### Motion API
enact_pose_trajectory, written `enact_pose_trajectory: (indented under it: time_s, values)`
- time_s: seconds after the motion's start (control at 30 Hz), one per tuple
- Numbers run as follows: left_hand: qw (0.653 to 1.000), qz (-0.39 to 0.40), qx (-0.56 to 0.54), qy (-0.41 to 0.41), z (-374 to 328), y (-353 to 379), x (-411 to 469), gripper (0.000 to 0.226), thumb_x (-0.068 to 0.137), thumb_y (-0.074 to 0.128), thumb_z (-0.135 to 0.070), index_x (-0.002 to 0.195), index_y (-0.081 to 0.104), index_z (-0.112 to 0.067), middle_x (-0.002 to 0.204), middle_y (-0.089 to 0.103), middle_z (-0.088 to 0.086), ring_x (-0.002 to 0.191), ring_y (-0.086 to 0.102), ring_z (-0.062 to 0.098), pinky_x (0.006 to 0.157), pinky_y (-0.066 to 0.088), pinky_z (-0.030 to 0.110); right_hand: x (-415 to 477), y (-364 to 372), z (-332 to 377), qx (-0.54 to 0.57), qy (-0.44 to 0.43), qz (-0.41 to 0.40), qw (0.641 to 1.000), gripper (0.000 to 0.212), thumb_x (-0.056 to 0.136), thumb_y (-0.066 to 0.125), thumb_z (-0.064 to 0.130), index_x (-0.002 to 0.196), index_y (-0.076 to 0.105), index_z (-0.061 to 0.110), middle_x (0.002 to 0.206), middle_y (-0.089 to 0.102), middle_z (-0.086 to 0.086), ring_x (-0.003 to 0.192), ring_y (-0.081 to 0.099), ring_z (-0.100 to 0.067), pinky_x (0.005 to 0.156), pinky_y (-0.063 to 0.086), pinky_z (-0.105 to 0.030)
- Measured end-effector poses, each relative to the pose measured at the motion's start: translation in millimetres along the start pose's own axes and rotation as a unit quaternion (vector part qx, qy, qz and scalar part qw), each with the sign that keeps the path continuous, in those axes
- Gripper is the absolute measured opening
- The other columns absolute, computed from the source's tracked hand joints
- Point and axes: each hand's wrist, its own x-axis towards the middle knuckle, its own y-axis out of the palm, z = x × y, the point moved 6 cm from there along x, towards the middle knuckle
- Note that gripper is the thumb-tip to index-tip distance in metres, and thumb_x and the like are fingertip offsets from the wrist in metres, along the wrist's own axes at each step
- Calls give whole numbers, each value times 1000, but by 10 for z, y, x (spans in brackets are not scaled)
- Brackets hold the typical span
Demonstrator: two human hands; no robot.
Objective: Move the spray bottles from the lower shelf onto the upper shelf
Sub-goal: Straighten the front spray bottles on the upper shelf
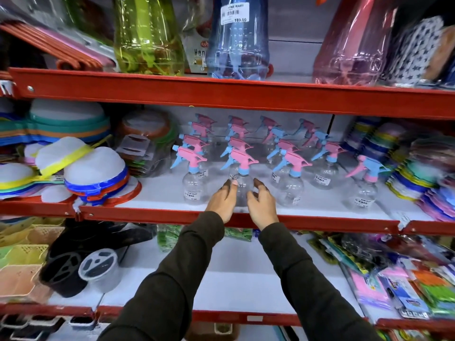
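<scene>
Several clear spray bottles with pink and blue trigger heads stand in rows on the middle shelf (320, 223), among them one at the front left (195, 190) and one at the far right (364, 193). Both my hands cup the front middle spray bottle (242, 173), which stands upright on the shelf. My left hand (222, 200) presses its left side with thumb and fingertips. On the bottle's right side, my right hand (262, 205) touches it with curled fingers. The shelf below (221, 279) shows a bare white stretch with no spray bottles.
Large green (147, 35), blue (237, 38) and pink (352, 45) bottles stand on the top shelf. Stacked mesh covers (96, 173) lie left of the spray bottles, and coloured packets (418, 173) lie right. Black holders (73, 264) and baskets sit lower left; packaged goods (406, 279) sit lower right.
</scene>
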Motion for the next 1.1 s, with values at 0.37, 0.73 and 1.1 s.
enact_pose_trajectory:
  time_s: [0.37, 0.73, 1.1]
  values:
    - [999, -38, 2, 5, -37, -21, -69, 64, 103, 24, -56, 147, 45, -15, 151, 48, 16, 137, 46, 32, 110, 30, 31, -91, -80, 12, -14, -16, 28, 999, 58, 102, 51, 21, 156, 31, 15, 159, 35, -10, 143, 42, -29, 119, 36, -40]
    - [962, -230, -69, 127, -212, 46, -473, 43, 104, 31, -38, 121, 62, -15, 115, 66, 4, 111, 59, 20, 99, 46, 36, -275, -643, -54, 47, -81, -105, 990, 31, 100, 55, 15, 131, 60, 17, 129, 55, -3, 105, 56, -15, 94, 49, -27]
    - [992, -101, -12, 78, -557, 882, -315, 51, 106, 29, -43, 146, 46, -18, 149, 50, 6, 137, 45, 23, 110, 29, 24, -147, -1276, -448, 54, -34, -126, 990, 45, 99, 56, 16, 144, 48, 14, 140, 41, -9, 122, 54, -25, 111, 43, -40]
